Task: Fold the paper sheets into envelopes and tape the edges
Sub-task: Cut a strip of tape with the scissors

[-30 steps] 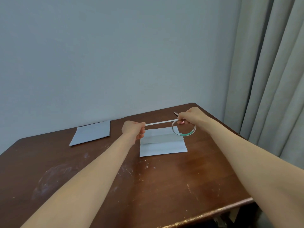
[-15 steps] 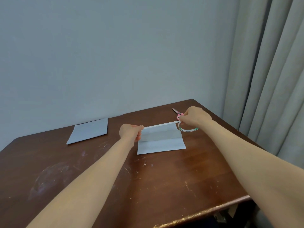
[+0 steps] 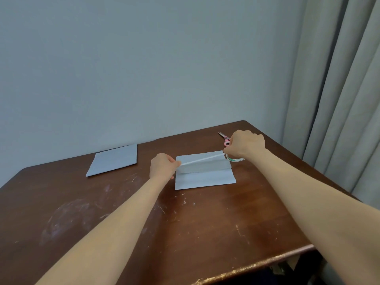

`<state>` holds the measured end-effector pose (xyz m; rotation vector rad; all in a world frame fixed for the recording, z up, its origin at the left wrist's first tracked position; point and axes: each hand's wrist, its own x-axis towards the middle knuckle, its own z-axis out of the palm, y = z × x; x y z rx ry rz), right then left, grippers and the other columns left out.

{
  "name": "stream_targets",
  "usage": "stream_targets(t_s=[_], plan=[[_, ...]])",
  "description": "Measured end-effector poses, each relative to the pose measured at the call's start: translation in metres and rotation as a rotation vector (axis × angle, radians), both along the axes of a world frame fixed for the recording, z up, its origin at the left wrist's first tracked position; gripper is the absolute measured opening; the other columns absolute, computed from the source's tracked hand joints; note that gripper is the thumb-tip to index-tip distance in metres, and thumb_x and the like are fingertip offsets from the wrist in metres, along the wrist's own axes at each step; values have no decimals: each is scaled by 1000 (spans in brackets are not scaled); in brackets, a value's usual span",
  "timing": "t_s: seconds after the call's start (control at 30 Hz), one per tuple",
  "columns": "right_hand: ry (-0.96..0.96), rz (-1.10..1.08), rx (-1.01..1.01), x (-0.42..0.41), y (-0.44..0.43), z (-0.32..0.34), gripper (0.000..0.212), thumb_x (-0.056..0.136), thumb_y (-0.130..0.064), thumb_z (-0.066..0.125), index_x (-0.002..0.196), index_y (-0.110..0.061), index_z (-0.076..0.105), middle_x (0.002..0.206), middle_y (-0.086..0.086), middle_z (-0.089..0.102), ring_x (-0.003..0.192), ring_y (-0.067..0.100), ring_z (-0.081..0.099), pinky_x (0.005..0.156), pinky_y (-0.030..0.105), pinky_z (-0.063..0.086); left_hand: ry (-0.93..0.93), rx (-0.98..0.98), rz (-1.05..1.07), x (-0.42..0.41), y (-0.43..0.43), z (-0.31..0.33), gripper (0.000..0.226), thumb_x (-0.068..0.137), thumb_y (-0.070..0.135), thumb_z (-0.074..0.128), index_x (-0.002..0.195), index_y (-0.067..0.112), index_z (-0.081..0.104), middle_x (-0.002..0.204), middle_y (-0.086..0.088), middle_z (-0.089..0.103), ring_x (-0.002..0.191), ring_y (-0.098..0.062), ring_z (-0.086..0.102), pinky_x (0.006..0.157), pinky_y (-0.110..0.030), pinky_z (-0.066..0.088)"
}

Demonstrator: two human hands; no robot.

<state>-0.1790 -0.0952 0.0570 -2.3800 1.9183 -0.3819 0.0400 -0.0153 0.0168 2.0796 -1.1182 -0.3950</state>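
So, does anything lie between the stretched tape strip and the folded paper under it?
Nothing visible does. The tape strip, pinched taut between the left hand and the right hand, runs directly over the folded paper, along its flap. The scissors lie behind the right hand, out of the way.

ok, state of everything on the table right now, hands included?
left hand: pinches the tape strip's left end.
right hand: grips the tape roll.
tape strip: pulled out, stretched over the folded sheet; stuck or not, cannot tell.
tape roll: partly unrolled, mostly hidden by right hand.
folded sheet: lying flat, flaps folded in.
second sheet: folded, lying flat, untouched.
scissors: lying flat, blades closed, handles partly hidden.
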Motion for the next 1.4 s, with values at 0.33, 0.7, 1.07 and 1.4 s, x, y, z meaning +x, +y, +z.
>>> stream_targets(t_s=[0.33, 0.7, 1.07, 1.4], plan=[[134, 39, -60, 8, 5, -3, 16, 81, -25, 51, 89, -20, 65, 68, -2, 53, 69, 24, 54, 78, 34, 31, -123, 48, -10, -1, 1, -6, 14, 86, 26, 65, 83, 13, 70, 83, -2, 66, 55, -18, 62, 75, -37, 59], [200, 71, -51, 14, 6, -7, 11, 71, -14, 51, 73, -19, 60, 65, -2, 54, 57, 16, 46, 78, 35, 31, -156, 101, -23, -2, 3, -9, 13, 84, 21, 64, 78, 11, 70, 82, -6, 68, 69, -26, 67, 70, -33, 57], [176, 73, -8, 17, 1, -12, 29, 79, -16, 49, 100, -24, 67, 71, -3, 52, 73, 24, 54, 83, 36, 32, -206, 177, -47, -1, -1, -13, 16, 83, 20, 64, 69, 13, 62, 81, -8, 68, 72, -29, 69, 67, -33, 55], [210, 87, -11, 20, -5, -13, 26, 76, -15, 52, 95, -24, 67, 79, -1, 60, 77, 25, 60, 79, 35, 31, -652, -82, -326, -11, -3, -18, 32, 90, 7, 48, 120, 18, 57, 125, -1, 50, 116, -20, 49, 77, -32, 45]])
